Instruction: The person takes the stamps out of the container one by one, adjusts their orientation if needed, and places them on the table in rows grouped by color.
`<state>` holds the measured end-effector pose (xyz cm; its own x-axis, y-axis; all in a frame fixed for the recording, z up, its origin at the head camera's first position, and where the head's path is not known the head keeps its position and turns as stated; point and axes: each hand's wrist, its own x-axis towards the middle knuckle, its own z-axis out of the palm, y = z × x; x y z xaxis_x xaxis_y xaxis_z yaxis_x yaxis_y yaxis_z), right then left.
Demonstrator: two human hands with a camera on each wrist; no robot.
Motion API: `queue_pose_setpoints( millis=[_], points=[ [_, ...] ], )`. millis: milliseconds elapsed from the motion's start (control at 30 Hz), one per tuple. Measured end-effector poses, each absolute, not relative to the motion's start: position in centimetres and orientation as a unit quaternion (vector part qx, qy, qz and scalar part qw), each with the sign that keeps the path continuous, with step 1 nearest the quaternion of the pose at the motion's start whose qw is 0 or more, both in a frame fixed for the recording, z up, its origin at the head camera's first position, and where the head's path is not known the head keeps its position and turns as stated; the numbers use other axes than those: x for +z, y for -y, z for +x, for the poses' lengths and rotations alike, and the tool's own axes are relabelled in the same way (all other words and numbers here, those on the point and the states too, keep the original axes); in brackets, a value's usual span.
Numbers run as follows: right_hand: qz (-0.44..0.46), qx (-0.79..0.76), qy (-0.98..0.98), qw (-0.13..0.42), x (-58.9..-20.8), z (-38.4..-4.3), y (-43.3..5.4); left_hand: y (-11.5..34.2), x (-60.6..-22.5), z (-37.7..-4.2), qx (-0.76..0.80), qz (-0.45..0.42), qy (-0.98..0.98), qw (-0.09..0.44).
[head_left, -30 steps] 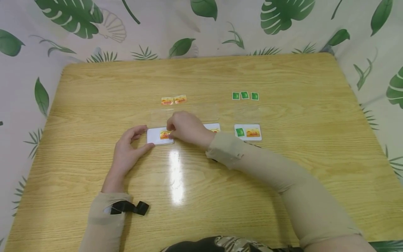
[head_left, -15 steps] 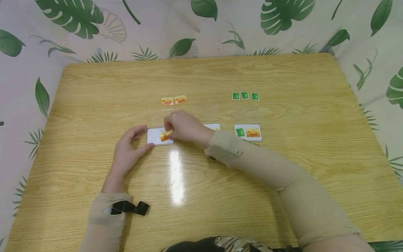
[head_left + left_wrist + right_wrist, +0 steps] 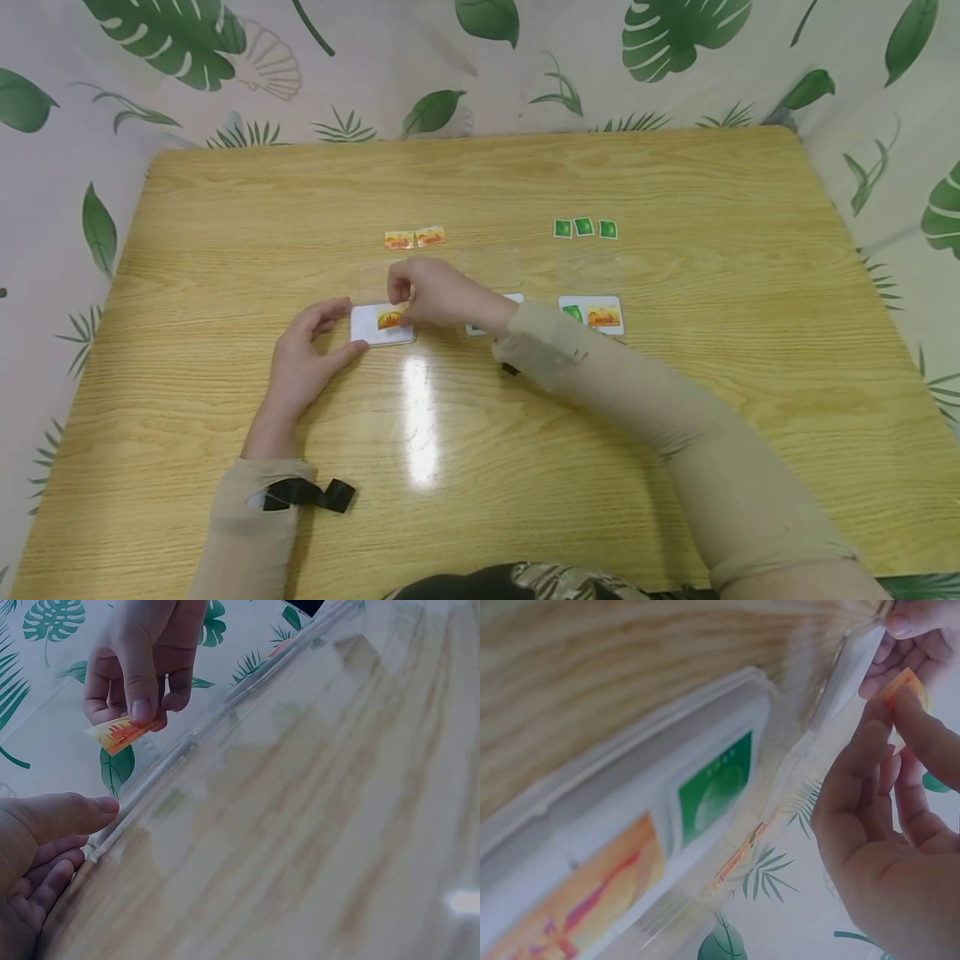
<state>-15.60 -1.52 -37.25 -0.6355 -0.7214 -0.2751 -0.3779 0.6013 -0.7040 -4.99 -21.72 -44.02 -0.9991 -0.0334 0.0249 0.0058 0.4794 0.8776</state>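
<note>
My right hand [image 3: 442,292] pinches a small orange-yellow stamp [image 3: 389,320] between thumb and fingertips. In the left wrist view the stamp [image 3: 116,737] has a serrated edge and hangs tilted from the fingertips. In the head view it appears over the right half of a shallow white case [image 3: 363,325]. My left hand [image 3: 303,354] holds that case at its left end, thumb at the near corner and index finger at the far one. The right wrist view has the stamp [image 3: 906,682] close to the left hand [image 3: 926,645]. My right hand hides the case's far right corner.
A second white case [image 3: 474,329] is partly covered by my right wrist. Further right, another white case [image 3: 590,332] bears a green and an orange stamp. Behind lie two orange stamps [image 3: 415,238], three green stamps [image 3: 585,227] and faint clear lids [image 3: 491,268].
My right hand has shifted slightly left and away from me, and the stamp in it has turned and moved a little left. The left hand and the case stay in place.
</note>
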Motion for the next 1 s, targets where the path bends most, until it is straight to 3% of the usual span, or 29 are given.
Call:
queue_pose_setpoints(
  millis=[533, 1000],
  points=[
    [-0.267, -0.385, -0.837, 0.281, -37.0, -17.6, 1.7, 21.7, -43.9, -5.1, -0.51, 0.011, 0.86, 0.013],
    [-0.221, -0.396, -0.862, 0.225, -36.9, -21.2, 3.5, 21.9, -43.7, -5.0, -0.513, 0.015, 0.858, 0.009]
  ],
)
